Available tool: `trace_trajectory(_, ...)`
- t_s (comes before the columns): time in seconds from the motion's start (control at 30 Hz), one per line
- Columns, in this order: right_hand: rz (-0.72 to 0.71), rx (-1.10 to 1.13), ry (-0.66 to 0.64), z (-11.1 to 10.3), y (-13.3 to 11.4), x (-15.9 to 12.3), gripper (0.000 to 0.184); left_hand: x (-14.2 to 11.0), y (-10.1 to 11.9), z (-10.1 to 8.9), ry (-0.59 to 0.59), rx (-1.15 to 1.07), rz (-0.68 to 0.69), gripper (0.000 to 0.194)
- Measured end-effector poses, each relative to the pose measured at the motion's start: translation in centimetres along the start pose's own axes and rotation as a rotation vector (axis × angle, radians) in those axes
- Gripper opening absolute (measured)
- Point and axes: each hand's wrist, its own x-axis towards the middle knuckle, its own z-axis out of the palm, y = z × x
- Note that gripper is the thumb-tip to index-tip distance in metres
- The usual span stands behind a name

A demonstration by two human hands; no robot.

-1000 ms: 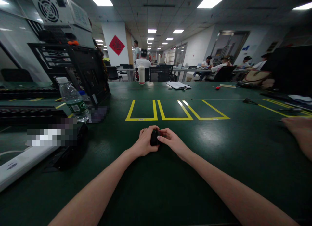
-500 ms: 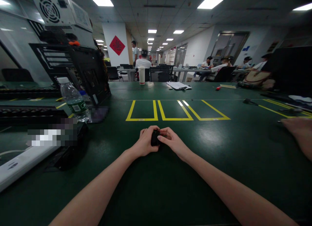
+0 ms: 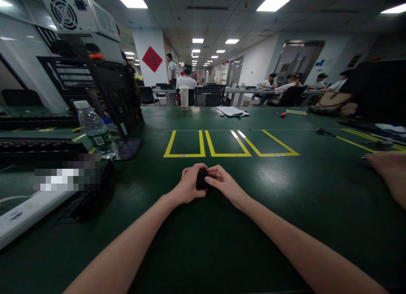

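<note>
A small black object (image 3: 201, 180), rounded and too dark to name, is held between my hands over the green table (image 3: 203, 243). My left hand (image 3: 189, 184) wraps round its left side, fingers over the far edge and thumb at the near side. From the right, my right hand (image 3: 222, 182) pinches at the object's right edge with thumb and fingertips. Part of the object is hidden by my fingers. Just beyond my hands, yellow tape outlines (image 3: 203, 144) mark the table top.
At left stand a water bottle (image 3: 95, 131), a white power strip (image 3: 28, 213) and an open computer case (image 3: 114, 91) with a power supply (image 3: 79, 19). A white cup (image 3: 184, 98) and clipboard (image 3: 233, 111) lie farther back. Another person's hand (image 3: 388, 171) rests at right.
My hands and the black object stay almost still. In the background a standing person has shifted left. The other person's hand at right has moved slightly.
</note>
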Motion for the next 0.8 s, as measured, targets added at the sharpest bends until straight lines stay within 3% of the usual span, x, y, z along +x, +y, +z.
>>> trace_trajectory(0.27, 0.006, 0.017, -0.051, -0.2, -0.4, -0.2, 0.027, -0.2, 0.7, -1.0, -0.068, -0.011, 0.010, 0.055)
trace_trajectory(0.47, -0.047, 0.005, 0.010, 0.1, 0.0, 0.0, 0.023, 0.0, 0.4, -0.5, -0.028, 0.002, -0.006, 0.057)
trace_trajectory(0.63, -0.001, -0.007, 0.032, 0.0, 0.3, 0.3, 0.030, 0.0, -0.1, 0.1, -0.003, -0.003, -0.002, 0.057)
trace_trajectory(0.8, -0.010, 0.026, -0.044, -0.3, 0.0, 0.1, 0.027, -0.1, 0.1, -0.3, -0.021, 0.003, -0.004, 0.057)
